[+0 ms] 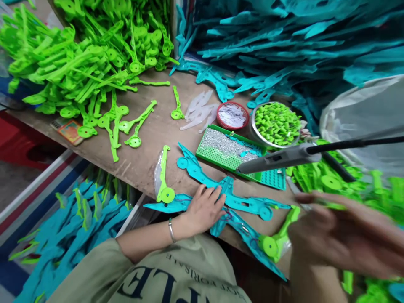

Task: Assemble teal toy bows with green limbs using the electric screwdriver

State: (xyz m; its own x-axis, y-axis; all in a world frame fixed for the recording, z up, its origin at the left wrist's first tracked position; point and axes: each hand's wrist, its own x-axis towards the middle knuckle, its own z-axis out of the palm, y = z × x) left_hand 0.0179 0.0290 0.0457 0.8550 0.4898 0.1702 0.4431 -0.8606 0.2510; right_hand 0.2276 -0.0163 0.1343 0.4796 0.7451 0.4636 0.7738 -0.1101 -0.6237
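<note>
My left hand [206, 208] lies with its fingers spread on two long teal plastic parts near the table's front edge. The upper teal part [244, 203] crosses close over the lower teal part [246, 235]. My right hand [341, 235] is raised at the right, smeared by motion; whether its fingers hold anything cannot be made out. A green arm [164, 176] with a round disc rests at the left end of the lower teal part, beside a clear film piece. Another green arm [274, 246] sits at its right end, near my right hand.
A grey electric screwdriver [277, 159] hangs over a green tray of screws [217, 143]. Behind are a red basket [232, 115] and a bowl of green pieces [277, 124]. Green parts [82, 63] and teal parts [284, 50] are heaped at the back; a box of assemblies [78, 235] is lower left.
</note>
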